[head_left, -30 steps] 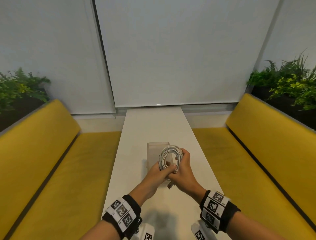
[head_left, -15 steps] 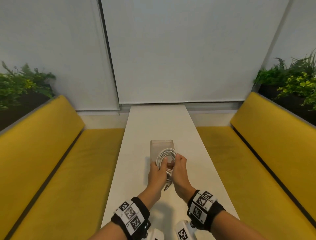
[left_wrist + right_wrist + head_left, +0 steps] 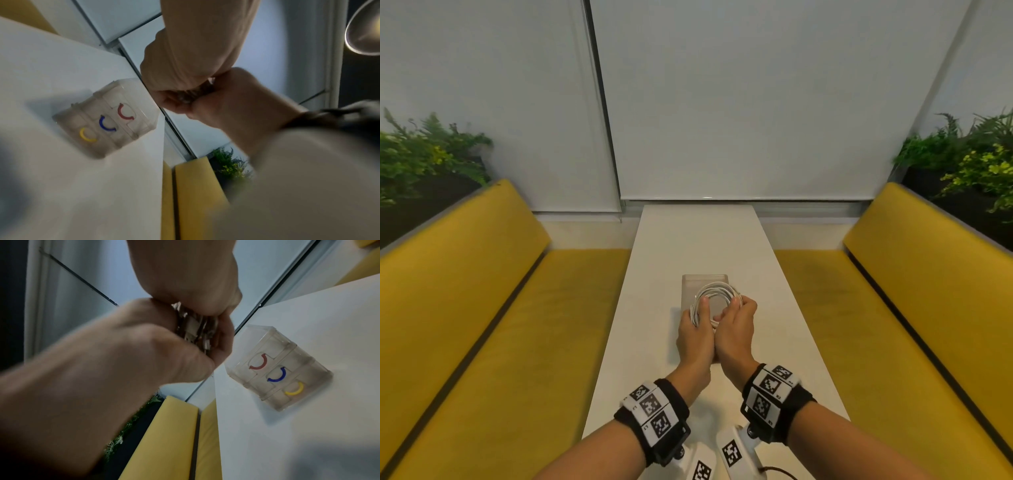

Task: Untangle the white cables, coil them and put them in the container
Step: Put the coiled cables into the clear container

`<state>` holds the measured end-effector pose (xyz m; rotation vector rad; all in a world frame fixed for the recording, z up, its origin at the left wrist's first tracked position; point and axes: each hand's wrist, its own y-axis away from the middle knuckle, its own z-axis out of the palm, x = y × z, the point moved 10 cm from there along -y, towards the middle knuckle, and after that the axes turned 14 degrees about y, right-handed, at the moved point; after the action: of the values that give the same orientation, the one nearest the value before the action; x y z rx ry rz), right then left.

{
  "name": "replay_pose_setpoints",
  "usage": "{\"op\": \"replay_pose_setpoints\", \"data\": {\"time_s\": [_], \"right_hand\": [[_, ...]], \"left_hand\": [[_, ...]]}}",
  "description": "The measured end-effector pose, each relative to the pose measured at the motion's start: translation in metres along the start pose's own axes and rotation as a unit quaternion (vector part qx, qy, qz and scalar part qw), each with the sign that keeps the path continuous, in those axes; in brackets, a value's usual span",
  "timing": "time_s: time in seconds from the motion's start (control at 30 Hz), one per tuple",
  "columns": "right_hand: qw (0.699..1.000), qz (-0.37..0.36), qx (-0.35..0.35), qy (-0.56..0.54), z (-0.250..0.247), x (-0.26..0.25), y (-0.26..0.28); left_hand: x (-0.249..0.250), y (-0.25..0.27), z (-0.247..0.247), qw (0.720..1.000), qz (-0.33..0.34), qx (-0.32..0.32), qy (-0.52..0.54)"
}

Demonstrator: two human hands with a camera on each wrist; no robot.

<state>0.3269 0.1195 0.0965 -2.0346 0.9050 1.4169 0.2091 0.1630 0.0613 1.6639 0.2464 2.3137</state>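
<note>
Both hands [image 3: 717, 329] grip the coiled cables [image 3: 714, 296] above the container [image 3: 690, 286].

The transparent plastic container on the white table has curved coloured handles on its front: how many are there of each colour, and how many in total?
Red curved handle: 1
Blue curved handle: 1
Yellow curved handle: 1
Total: 3, on the front of the transparent plastic container, which stands on the white table.
</note>
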Motion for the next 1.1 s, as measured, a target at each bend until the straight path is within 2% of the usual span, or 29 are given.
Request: {"op": "replay_pose_setpoints", "data": {"time_s": [0.1,0.23,0.3,0.4,0.53,0.6,0.67,0.77,0.9,1.03,1.1], "right_hand": [[1.0,0.003,-0.018,-0.007,0.002,-0.001,0.001],[0.998,0.01,-0.063,-0.015,0.004,0.007,0.002],[0.995,0.011,-0.092,-0.025,0.007,0.012,0.0],[0.993,0.028,-0.098,-0.062,0.008,0.027,-0.012],[0.968,0.158,-0.134,-0.144,0.023,0.074,-0.013],[0.96,0.162,-0.19,-0.129,0.038,0.081,-0.001],[0.962,0.126,-0.231,-0.077,0.053,0.076,0.013],[0.974,0.071,-0.215,-0.023,0.061,0.074,0.022],[0.982,0.054,-0.181,-0.026,0.067,0.068,0.032],[0.963,0.156,-0.212,-0.052,0.095,0.085,0.041],[0.958,0.187,-0.205,-0.069,0.097,0.082,0.044]], "left_hand": [[0.011,-0.007,-0.001,0.998,0.048,0.003,-0.026],[0.02,-0.025,-0.006,0.994,0.067,-0.02,-0.08],[0.024,-0.034,-0.015,0.992,0.066,-0.029,-0.101],[0.023,-0.04,-0.03,0.99,0.054,-0.044,-0.126],[-0.004,-0.042,-0.06,0.99,0.006,-0.049,-0.134],[-0.015,-0.041,-0.075,0.989,0.0,-0.039,-0.142],[-0.021,-0.042,-0.086,0.989,0.002,-0.027,-0.149],[-0.021,-0.045,-0.096,0.989,0.017,-0.005,-0.145],[-0.024,-0.044,-0.1,0.99,0.032,0.03,-0.134],[-0.035,-0.04,-0.1,0.992,0.026,0.07,-0.101],[-0.038,-0.039,-0.097,0.994,0.014,0.074,-0.084]]}}
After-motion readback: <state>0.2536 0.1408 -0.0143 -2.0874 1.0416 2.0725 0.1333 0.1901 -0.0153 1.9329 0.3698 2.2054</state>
